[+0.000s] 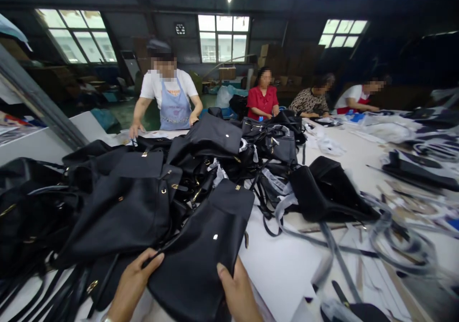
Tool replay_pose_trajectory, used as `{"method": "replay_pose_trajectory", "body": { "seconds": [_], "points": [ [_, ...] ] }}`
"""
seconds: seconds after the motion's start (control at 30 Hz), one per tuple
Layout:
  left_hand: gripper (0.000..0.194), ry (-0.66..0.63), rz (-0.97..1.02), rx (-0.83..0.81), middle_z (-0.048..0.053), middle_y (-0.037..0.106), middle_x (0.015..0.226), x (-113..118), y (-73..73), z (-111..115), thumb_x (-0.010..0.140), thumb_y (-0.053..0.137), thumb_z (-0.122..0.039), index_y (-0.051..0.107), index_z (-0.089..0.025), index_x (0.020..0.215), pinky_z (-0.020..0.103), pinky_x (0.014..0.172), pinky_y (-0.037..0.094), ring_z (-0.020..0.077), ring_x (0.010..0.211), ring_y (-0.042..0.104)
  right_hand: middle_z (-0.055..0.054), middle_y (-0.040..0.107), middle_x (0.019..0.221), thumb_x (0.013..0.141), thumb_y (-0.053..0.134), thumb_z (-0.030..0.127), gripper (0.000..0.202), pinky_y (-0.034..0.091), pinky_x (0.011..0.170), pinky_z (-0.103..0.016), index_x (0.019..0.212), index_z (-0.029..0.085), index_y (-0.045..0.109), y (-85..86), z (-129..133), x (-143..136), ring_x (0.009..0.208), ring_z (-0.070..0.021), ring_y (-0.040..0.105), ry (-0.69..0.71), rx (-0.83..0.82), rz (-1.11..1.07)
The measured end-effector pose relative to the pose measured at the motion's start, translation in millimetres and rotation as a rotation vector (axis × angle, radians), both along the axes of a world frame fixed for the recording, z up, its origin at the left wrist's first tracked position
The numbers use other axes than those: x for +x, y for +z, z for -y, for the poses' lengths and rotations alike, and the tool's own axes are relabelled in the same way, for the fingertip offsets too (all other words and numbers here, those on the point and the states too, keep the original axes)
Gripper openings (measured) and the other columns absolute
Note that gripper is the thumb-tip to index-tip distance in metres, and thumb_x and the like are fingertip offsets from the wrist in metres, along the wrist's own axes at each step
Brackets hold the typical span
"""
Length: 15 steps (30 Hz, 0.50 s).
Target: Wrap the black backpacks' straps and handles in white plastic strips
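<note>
A black leather-look bag (201,260) with a flap and small gold-coloured metal fittings lies tilted on the table in front of me, its flap end pointing away. My left hand (133,281) pinches its left edge between thumb and fingers. On the opposite edge, my right hand (239,291) grips with the thumb on the front face and the fingers behind, out of sight. Just beyond my left hand rests another black bag (125,212), close against the one I hold.
Black bags (215,135) are heaped across the table. An open black bag (326,188) lies to the right, near grey strips (337,245) and white sheets (279,255). A person in a blue apron (175,102) stands opposite; several others sit farther right. A metal post (39,97) slants at left.
</note>
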<state>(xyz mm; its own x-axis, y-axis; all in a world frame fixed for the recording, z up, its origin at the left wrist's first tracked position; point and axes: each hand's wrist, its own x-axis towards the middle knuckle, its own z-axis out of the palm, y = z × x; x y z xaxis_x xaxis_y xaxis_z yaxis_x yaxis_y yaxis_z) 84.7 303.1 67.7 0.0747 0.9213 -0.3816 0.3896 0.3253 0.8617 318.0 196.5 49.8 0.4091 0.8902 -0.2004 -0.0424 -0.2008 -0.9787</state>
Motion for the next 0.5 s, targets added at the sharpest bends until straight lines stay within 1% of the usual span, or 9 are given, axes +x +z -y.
{"method": "replay_pose_trajectory", "body": {
  "seconds": [0.07,0.17,0.23,0.27,0.33,0.4,0.43,0.5],
  "points": [
    [0.04,0.121,-0.005,-0.052,-0.003,0.065,0.075,-35,-0.5,40,0.061,0.07,-0.054,0.062,-0.018,0.077,0.023,0.07,0.046,0.0203,0.079,0.06,-0.008,0.064,0.114,0.078,0.057,0.037,0.044,0.043,0.097,-0.039,0.118,0.022,0.059,1.1,26,-29,0.111,-0.0278,0.055,0.029,-0.041,0.055],
    [0.039,0.262,0.007,-0.136,-0.003,0.066,0.076,-77,3.6,94,0.058,0.074,-0.05,0.063,-0.019,0.08,0.024,0.073,0.047,0.0214,0.084,0.061,-0.008,0.064,0.112,0.077,0.057,0.038,0.043,0.044,0.094,-0.04,0.118,0.023,0.059,6.0,66,-68,0.109,-0.0301,0.056,0.057,-0.119,0.09],
    [0.037,0.301,0.056,-0.213,-0.002,0.067,0.077,-99,9.7,123,0.058,0.075,-0.047,0.063,-0.018,0.078,0.026,0.075,0.048,0.0222,0.086,0.062,-0.008,0.065,0.11,0.079,0.056,0.041,0.042,0.045,0.091,-0.039,0.117,0.024,0.059,17.3,88,-91,0.107,-0.0299,0.057,0.116,-0.137,0.102],
    [0.035,0.311,0.09,-0.267,-0.001,0.068,0.077,-108,12.6,136,0.058,0.075,-0.045,0.063,-0.017,0.076,0.027,0.075,0.049,0.0225,0.085,0.062,-0.007,0.066,0.105,0.08,0.055,0.042,0.04,0.047,0.088,-0.038,0.116,0.025,0.059,25.5,96,-101,0.102,-0.0288,0.059,0.165,-0.136,0.103],
    [0.032,0.316,0.179,-0.407,0.001,0.069,0.075,-124,15.6,161,0.057,0.075,-0.042,0.064,-0.016,0.073,0.029,0.074,0.05,0.0225,0.081,0.064,-0.005,0.068,0.09,0.084,0.051,0.045,0.034,0.049,0.078,-0.034,0.109,0.023,0.06,44.9,103,-120,0.086,-0.0246,0.064,0.292,-0.119,0.106],
    [0.028,0.315,0.272,-0.543,0.003,0.068,0.068,-137,13.1,187,0.056,0.076,-0.037,0.064,-0.016,0.069,0.031,0.071,0.052,0.0227,0.074,0.066,-0.002,0.066,0.075,0.087,0.049,0.046,0.032,0.049,0.068,-0.03,0.103,0.021,0.06,65.7,101,-135,0.07,-0.0195,0.063,0.413,-0.086,0.12],
    [0.026,0.33,0.303,-0.588,0.003,0.067,0.064,-143,9.8,201,0.055,0.076,-0.035,0.063,-0.016,0.066,0.032,0.069,0.052,0.0231,0.07,0.066,-0.001,0.064,0.072,0.087,0.049,0.046,0.032,0.049,0.065,-0.028,0.102,0.02,0.059,76.0,99,-141,0.066,-0.0176,0.062,0.475,-0.059,0.124],
    [0.024,0.398,0.324,-0.608,0.003,0.064,0.055,-151,-0.4,228,0.052,0.077,-0.031,0.061,-0.016,0.061,0.034,0.063,0.053,0.0245,0.063,0.066,-0.001,0.066,0.079,0.088,0.048,0.044,0.032,0.048,0.066,-0.025,0.107,0.02,0.058,95.3,97,-150,0.071,-0.0162,0.063,0.587,0.021,0.136]
  ]
}}
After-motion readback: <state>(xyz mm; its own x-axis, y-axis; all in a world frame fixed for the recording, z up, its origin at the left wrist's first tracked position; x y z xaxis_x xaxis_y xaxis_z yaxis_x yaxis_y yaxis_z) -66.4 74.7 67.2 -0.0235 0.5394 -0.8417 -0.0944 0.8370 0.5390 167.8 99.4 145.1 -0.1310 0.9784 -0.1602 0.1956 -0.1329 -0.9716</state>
